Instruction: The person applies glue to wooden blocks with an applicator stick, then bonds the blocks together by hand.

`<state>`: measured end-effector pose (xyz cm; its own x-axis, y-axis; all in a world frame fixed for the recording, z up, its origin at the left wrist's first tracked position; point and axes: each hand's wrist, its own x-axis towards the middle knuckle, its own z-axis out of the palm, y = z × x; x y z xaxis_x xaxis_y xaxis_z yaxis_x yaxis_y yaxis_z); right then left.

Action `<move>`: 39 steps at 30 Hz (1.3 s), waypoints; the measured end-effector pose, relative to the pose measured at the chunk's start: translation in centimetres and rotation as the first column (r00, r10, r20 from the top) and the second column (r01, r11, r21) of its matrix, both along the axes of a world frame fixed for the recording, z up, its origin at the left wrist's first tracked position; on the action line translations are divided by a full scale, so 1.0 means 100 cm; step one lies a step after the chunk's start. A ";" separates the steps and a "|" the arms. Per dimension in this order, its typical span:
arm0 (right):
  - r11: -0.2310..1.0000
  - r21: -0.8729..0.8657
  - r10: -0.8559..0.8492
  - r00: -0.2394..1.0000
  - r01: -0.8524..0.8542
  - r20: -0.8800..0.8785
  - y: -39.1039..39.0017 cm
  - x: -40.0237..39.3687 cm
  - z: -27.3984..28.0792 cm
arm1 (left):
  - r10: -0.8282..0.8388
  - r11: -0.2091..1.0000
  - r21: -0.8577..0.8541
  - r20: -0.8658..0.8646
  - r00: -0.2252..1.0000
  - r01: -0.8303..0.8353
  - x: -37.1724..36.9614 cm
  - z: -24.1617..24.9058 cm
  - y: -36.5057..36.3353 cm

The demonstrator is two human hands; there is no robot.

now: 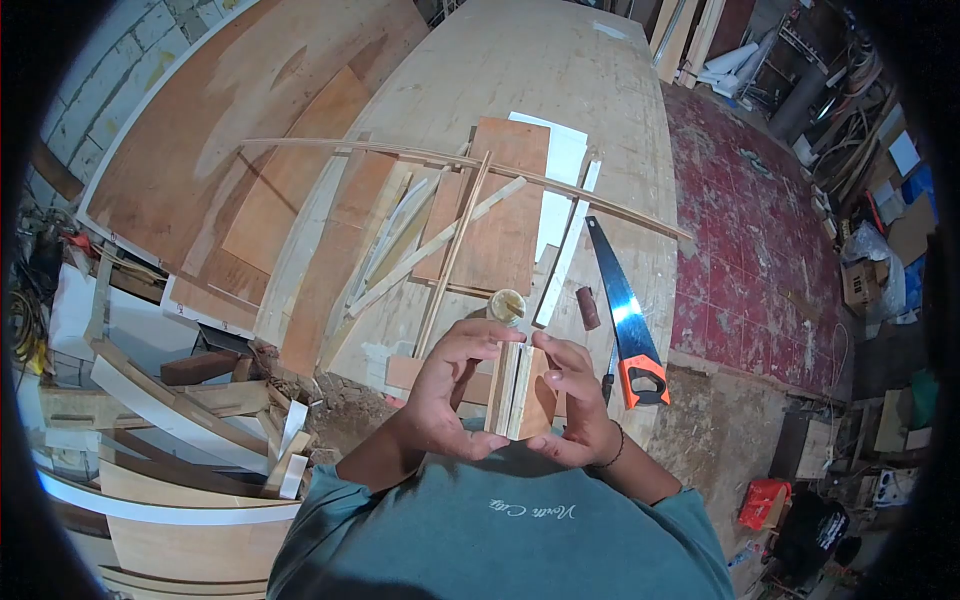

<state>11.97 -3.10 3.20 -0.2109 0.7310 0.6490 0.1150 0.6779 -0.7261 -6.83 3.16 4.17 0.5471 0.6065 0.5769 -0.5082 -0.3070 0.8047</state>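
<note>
Large plywood workbench point(560, 90) filled centre frame. Handsaw point(622, 315), orange handle, lay at 3 o'clock of the small glue jar point(507, 305); dark cylinder point(588, 308) between them. Long thin strips point(450, 250) crossed over reddish boards point(505, 200) at 12. Offcut pile point(180, 420) at 9. Red floor point(760, 250) at 2.

**What you have in view, counted**

You have two bare hands up, the left hand point(445, 395) and the right hand point(575, 415), with one small stack of thin wooden boards point(518, 390) between them. On the pale plywood counter point(560, 80) you have one handsaw with an orange and black handle point(625, 315), one small round yellowish jar point(507, 305), one short brown cylinder point(588, 308) and one long, thin bent wooden strip point(400, 153).
</note>
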 end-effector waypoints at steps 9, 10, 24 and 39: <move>1.000 -0.005 -0.002 1.000 0.002 -0.004 -0.001 -0.002 0.000 | 0.022 1.000 0.002 -0.024 0.999 -0.022 -0.002 -0.001 -0.003; 1.000 -0.006 -0.005 1.000 0.005 0.015 -0.001 -0.001 0.002 | 0.020 1.000 -0.006 -0.028 0.999 -0.020 -0.003 -0.001 -0.004; 0.999 -0.015 -0.032 0.999 0.032 -0.009 0.002 -0.005 -0.003 | 0.053 0.996 0.072 -0.096 0.994 -0.047 -0.004 0.009 -0.001; 0.998 -0.033 -0.061 0.997 0.059 -0.040 0.003 -0.003 0.000 | 0.207 0.950 0.276 -0.209 0.956 -0.145 -0.004 0.011 0.001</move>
<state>11.69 -2.81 3.25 -0.1397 0.7617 0.6327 0.1245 0.6474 -0.7519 -7.24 3.28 5.31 0.5821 0.5550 0.5943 -0.2355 -0.5845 0.7765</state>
